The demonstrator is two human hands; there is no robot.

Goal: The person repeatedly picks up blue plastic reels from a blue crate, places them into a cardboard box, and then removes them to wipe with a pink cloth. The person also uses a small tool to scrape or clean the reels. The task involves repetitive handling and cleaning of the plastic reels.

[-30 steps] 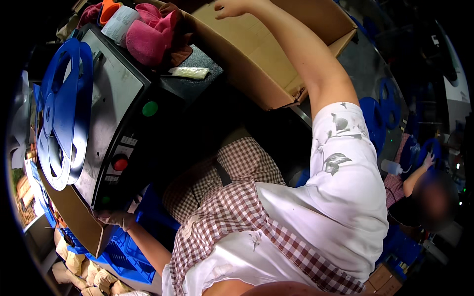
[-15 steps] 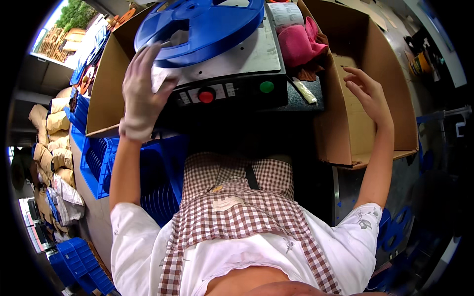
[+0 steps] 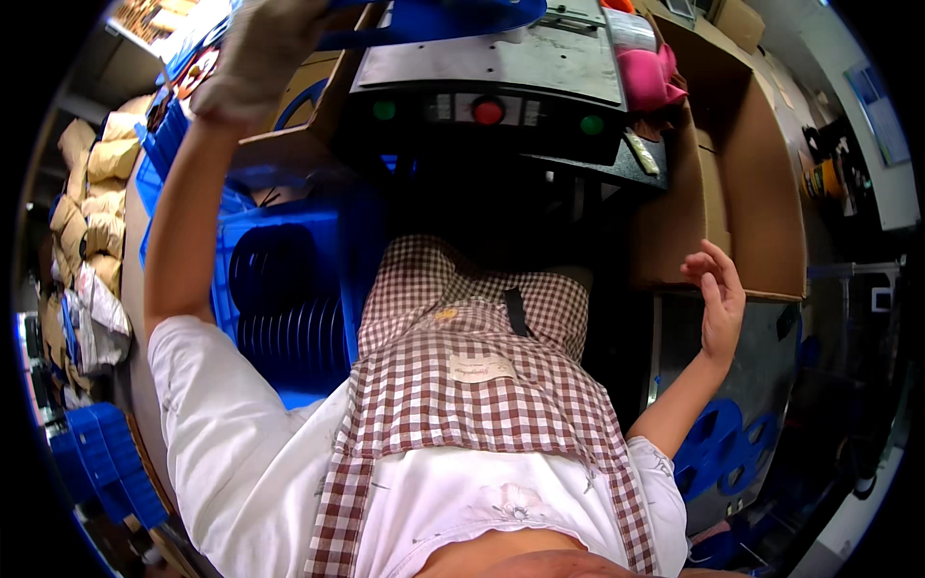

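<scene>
Loosely, the empty right hand (image 3: 715,301) curls near the carton edge (image 3: 771,288); left hand's (image 3: 268,60) hold is unclear.

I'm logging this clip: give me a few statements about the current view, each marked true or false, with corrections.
1. The left hand, in a pale cloth glove, is at the left end of the blue plastic reel. True.
2. The bare right hand grips the pink cloth. False: it holds nothing, its fingers loosely curled.
3. A round red button sits between two round green buttons on the black machine front. True.
4. The blue plastic crate of dark discs stands right of the brown-and-white checked apron. False: it is on the left.
</scene>
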